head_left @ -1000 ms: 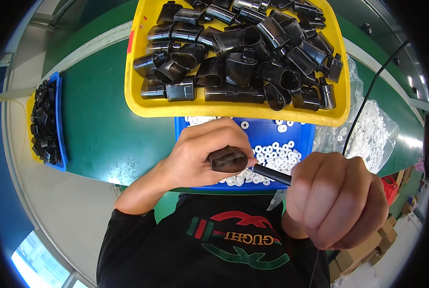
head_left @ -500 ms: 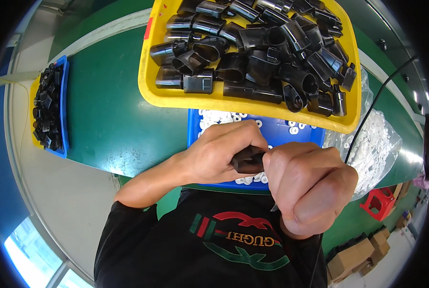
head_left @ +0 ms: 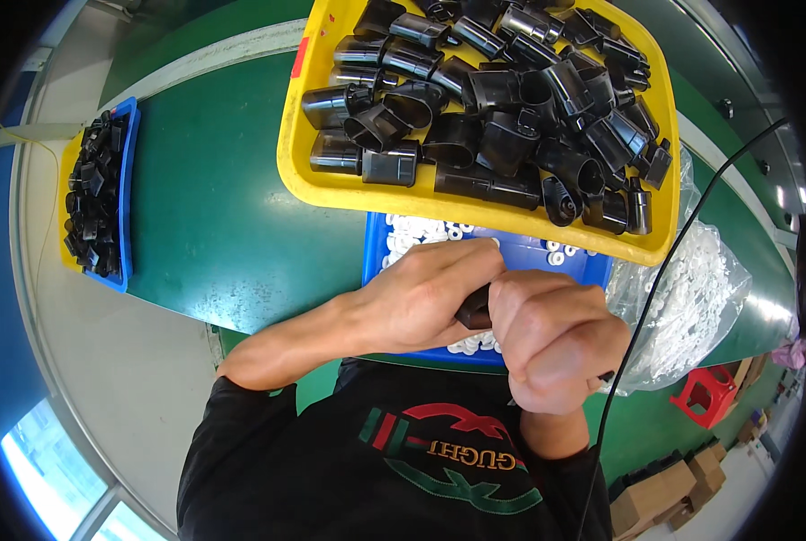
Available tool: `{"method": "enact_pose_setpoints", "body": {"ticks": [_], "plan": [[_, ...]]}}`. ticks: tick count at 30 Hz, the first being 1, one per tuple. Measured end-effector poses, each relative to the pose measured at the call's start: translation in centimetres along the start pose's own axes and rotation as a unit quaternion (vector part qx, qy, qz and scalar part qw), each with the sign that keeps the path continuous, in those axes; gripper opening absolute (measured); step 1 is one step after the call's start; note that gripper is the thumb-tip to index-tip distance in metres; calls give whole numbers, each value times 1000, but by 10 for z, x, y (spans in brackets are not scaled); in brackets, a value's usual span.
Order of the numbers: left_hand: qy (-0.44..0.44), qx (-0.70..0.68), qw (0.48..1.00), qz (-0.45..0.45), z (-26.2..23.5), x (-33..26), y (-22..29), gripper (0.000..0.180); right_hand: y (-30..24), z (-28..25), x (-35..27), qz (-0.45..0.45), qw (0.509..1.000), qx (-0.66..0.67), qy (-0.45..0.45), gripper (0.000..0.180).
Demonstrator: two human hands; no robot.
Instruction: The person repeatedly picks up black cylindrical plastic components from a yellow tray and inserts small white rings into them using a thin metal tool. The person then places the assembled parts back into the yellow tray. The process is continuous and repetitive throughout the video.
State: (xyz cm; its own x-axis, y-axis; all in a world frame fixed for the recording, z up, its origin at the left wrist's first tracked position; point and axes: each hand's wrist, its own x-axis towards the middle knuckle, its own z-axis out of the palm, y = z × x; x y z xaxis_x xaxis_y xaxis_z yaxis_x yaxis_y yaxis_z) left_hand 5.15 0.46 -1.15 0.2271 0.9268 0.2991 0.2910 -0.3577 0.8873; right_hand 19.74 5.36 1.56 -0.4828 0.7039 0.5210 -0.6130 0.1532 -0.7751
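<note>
Left hand (head_left: 421, 302) gripped a black plastic part (head_left: 475, 311) over the blue bin (head_left: 376, 257) of white washers (head_left: 416, 230), right hand (head_left: 556, 338) clenched onto it, apparently mid-fit; seating likely needed square pressure.

This is a factory assembly station, a place of small-parts work in bulk. A green tabletop (head_left: 231, 225) with a pale stripe along its far edge carries sorting bins: a yellow tray (head_left: 331, 180) heaped with black plastic housings (head_left: 502, 99), a blue bin (head_left: 380, 257) of small white rings (head_left: 421, 230) under it at the near edge, and a blue-and-yellow bin (head_left: 125, 180) of small black parts (head_left: 92, 203) towards the left end. A clear bag (head_left: 691, 298) of more white rings lies at the right. Beyond the near edge the floor is painted grey and blue, with cardboard boxes (head_left: 669, 491) and a red stool (head_left: 705, 397) standing on green floor at the lower right.
</note>
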Motion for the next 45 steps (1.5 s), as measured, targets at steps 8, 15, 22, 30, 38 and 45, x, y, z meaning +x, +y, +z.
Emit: {"method": "enact_pose_setpoints", "body": {"ticks": [8,15,22,30,38,45], "plan": [[6,-14,1000,-3,-11,7,2,32,-21,1,16,62,997,38,5,16],[19,-50,998,-18,-8,3,-5,31,-36,-6,21,66,994,89,21,40],[33,-53,998,-6,-5,3,-6,32,-37,-3,17,36,993,80,73,39],[18,-64,998,8,-3,4,-3,35,-41,-3,18,90,995,-50,5,44],[15,-80,996,27,-3,3,-5,35,-39,0,20,92,995,-32,10,35],[31,-30,999,21,-8,4,2,32,-22,13,16,28,999,-6,28,37]]}}
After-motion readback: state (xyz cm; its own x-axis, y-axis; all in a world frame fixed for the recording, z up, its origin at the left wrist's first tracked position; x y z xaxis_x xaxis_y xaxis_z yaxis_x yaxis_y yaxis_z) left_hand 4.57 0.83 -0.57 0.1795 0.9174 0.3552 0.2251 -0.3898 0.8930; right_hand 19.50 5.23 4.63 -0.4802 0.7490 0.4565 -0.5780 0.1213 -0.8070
